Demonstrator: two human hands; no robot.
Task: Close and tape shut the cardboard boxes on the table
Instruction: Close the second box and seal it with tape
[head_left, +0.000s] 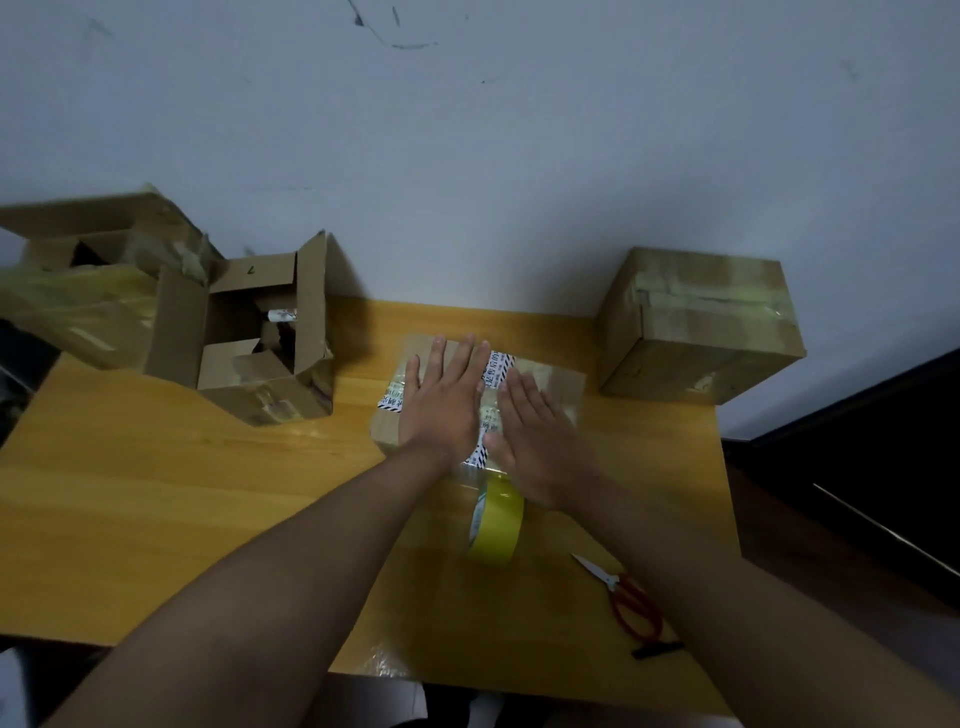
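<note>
A small flat cardboard box (558, 384) lies closed at the middle of the wooden table (156, 493), with printed white tape across its top. My left hand (444, 402) presses flat on its left half, fingers straight. My right hand (540, 447) presses flat on its right half. A yellow tape roll (496, 522) stands on edge just in front of the box, a clear strip running from it up to the box. An open box (249, 338) with raised flaps stands at the left, another open box (88, 280) behind it.
A taped, closed box (701, 327) stands at the back right against the wall. Red-handled scissors (628, 603) lie at the front right near the table edge. Dark furniture (857, 467) borders the table's right side.
</note>
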